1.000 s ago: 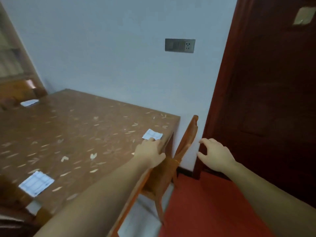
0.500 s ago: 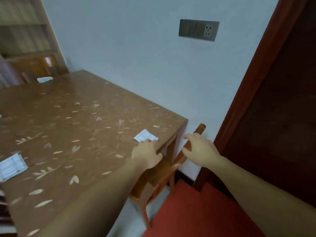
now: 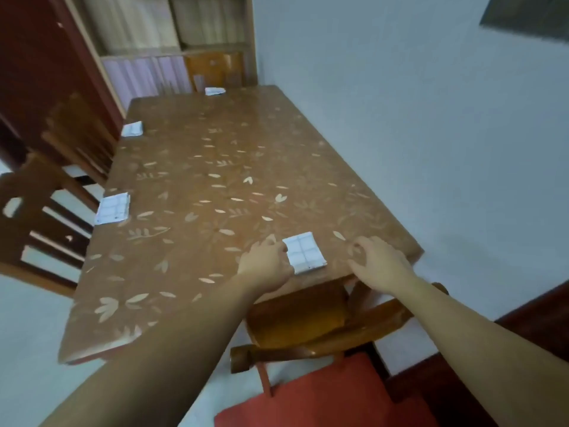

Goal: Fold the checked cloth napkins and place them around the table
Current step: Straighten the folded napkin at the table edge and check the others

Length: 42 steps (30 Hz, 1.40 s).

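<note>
Head view: the left hand (image 3: 266, 261) rests on the desk (image 3: 215, 195) with fingers curled, its fingertips touching the left edge of a folded checked napkin (image 3: 304, 252); whether it pinches the cloth cannot be told. Just right of that napkin, the right hand (image 3: 380, 263) hovers loosely curled, grasping nothing. The napkin lies flat near the desk's near edge, above a wooden chair (image 3: 308, 325). Three more folded napkins lie well apart: one (image 3: 113, 208) at the left edge, another (image 3: 132, 129) farther along, a third (image 3: 215, 91) at the far end.
</note>
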Tool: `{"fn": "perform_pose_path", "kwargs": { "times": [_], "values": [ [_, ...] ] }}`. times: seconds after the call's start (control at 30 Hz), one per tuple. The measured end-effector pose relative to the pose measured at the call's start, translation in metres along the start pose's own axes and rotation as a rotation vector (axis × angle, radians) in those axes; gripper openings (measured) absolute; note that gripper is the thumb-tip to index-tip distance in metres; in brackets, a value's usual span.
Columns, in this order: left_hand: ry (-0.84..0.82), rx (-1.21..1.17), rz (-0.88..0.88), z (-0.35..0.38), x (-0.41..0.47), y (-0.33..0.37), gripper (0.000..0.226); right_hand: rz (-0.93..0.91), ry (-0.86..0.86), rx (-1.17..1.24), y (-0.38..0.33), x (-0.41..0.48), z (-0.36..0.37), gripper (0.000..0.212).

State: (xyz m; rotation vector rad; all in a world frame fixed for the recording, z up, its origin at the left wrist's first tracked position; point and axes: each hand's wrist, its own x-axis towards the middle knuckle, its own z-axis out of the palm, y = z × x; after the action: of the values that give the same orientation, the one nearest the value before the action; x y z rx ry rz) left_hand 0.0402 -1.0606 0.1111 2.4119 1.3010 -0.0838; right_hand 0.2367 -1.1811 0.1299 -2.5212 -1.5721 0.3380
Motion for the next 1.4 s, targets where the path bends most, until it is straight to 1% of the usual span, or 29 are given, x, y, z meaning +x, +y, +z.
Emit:
{"fn": "perform_pose_path", "kwargs": {
  "times": [0.1, 0.2, 0.33, 0.43, 0.53, 0.63, 0.7, 0.8, 0.93, 1.0, 1.1, 1.2, 1.4],
  "values": [
    [-0.015, -0.009, -0.096, 0.017, -0.003, 0.011, 0.048, -0.049, -0.076, 0.041, 0.015, 0.021, 0.012, 0.051],
    [-0.022, -0.047, -0.185, 0.034, -0.002, 0.018, 0.046, -0.107, -0.148, 0.055, 0.018, 0.035, 0.026, 0.039],
    [-0.036, -0.140, -0.267, 0.058, 0.016, 0.020, 0.041, -0.143, -0.189, 0.030, 0.020, 0.054, 0.046, 0.035],
    [-0.054, -0.218, -0.303, 0.076, 0.033, 0.018, 0.040, -0.105, -0.248, 0.068, 0.027, 0.065, 0.068, 0.039],
    [-0.029, -0.320, -0.345, 0.089, 0.046, 0.012, 0.037, -0.067, -0.316, 0.093, 0.032, 0.074, 0.090, 0.041],
    [0.037, -0.431, -0.416, 0.106, 0.051, 0.010, 0.032, -0.059, -0.296, 0.141, 0.034, 0.080, 0.107, 0.036],
    [0.096, -0.485, -0.445, 0.112, 0.055, 0.012, 0.029, -0.076, -0.259, 0.180, 0.033, 0.085, 0.118, 0.035],
    [0.148, -0.527, -0.430, 0.120, 0.060, 0.010, 0.028, -0.083, -0.179, 0.259, 0.031, 0.095, 0.129, 0.031],
    [0.175, -0.541, -0.443, 0.119, 0.069, 0.006, 0.028, -0.071, -0.125, 0.389, 0.023, 0.109, 0.135, 0.027],
    [0.186, -0.536, -0.469, 0.119, 0.076, 0.008, 0.030, -0.090, -0.108, 0.392, 0.021, 0.115, 0.139, 0.026],
    [0.228, -0.564, -0.491, 0.124, 0.080, 0.011, 0.027, -0.098, -0.083, 0.390, 0.020, 0.116, 0.144, 0.028],
    [0.248, -0.549, -0.483, 0.128, 0.079, 0.012, 0.025, -0.122, -0.069, 0.359, 0.022, 0.113, 0.148, 0.031],
    [0.244, -0.510, -0.438, 0.129, 0.074, 0.005, 0.021, -0.163, -0.073, 0.366, 0.023, 0.113, 0.150, 0.030]
  ]
}}
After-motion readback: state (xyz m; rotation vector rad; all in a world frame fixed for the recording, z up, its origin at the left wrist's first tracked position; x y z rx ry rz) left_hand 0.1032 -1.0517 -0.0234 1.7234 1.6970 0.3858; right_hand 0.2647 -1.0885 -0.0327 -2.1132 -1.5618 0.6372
